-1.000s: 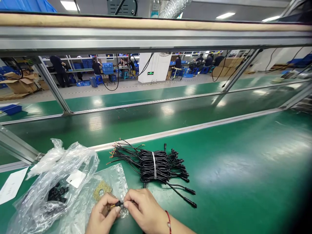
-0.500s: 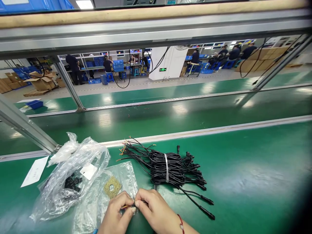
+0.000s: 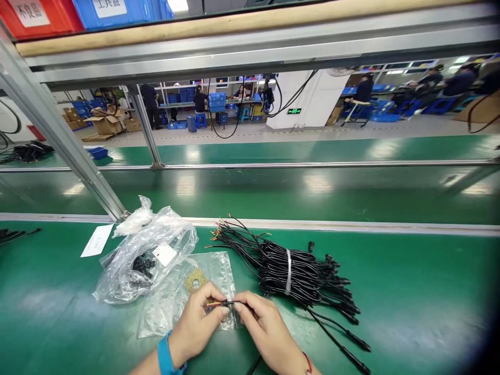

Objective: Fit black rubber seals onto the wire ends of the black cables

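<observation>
My left hand (image 3: 197,325) and my right hand (image 3: 263,325) meet low in the middle of the green bench. Both pinch one thin black cable (image 3: 231,302) with coloured wire ends sticking out to the left. The left fingers close on a small black part at the wire end; the right fingers grip the cable just beside it. Behind the hands lies a bundle of black cables (image 3: 291,271) tied with a white band. Under the hands lies a flat clear zip bag (image 3: 172,307) with a yellowish square piece (image 3: 195,280) in it.
A crumpled clear plastic bag (image 3: 146,255) with small black parts sits to the left, a white paper slip (image 3: 97,240) beyond it. A slanted metal post (image 3: 74,151) rises at the left. A metal rail (image 3: 351,226) borders the bench. People work far behind.
The camera has swung left and down, so everything sits further right in view. Both hands keep hold of the same cable end and have lifted it slightly.
</observation>
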Demonstrator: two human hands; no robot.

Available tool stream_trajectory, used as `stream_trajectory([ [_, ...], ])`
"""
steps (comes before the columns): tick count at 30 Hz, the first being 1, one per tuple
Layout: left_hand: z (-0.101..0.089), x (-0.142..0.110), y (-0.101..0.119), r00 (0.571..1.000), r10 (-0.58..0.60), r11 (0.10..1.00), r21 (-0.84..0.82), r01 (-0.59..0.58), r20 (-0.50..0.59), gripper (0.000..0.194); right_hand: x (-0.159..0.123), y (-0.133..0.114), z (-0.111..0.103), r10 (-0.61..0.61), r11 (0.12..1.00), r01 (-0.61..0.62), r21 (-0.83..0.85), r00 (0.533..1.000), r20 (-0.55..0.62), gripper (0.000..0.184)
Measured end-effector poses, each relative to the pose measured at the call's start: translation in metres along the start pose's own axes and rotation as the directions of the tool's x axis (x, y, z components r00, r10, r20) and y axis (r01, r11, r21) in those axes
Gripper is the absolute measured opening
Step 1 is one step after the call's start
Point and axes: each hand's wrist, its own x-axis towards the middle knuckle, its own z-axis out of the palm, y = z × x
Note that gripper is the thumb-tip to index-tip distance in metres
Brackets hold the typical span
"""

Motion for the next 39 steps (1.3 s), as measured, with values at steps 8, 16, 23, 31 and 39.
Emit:
stream_trajectory([
  [8,0.005,-0.001,-0.003,0.999,-0.019,0.987,-0.158,0.025,0.036,0.012,-0.001,0.002,0.000,-0.029,0.999,0.031,-0.027,0.997,0.069,0.031],
  [16,-0.006,0.004,0.006,0.988,0.059,0.988,-0.147,-0.037,0.146,0.008,-0.002,-0.002,-0.001,-0.028,0.997,0.016,0.081,0.989,0.147,0.027],
  [23,-0.013,0.008,0.013,0.965,0.133,0.988,-0.105,-0.111,0.225,0.010,-0.002,-0.003,-0.004,-0.010,0.994,-0.008,0.109,0.986,0.165,0.028],
  [31,-0.006,0.003,0.013,0.963,0.133,0.978,0.127,-0.166,0.233,0.007,0.000,-0.002,-0.002,-0.006,1.000,0.012,-0.029,0.982,0.188,0.023],
  [39,-0.014,0.004,0.021,0.987,0.096,0.955,0.267,-0.129,0.132,0.005,0.004,-0.005,-0.003,-0.041,0.998,0.045,-0.035,0.993,0.112,0.016],
])
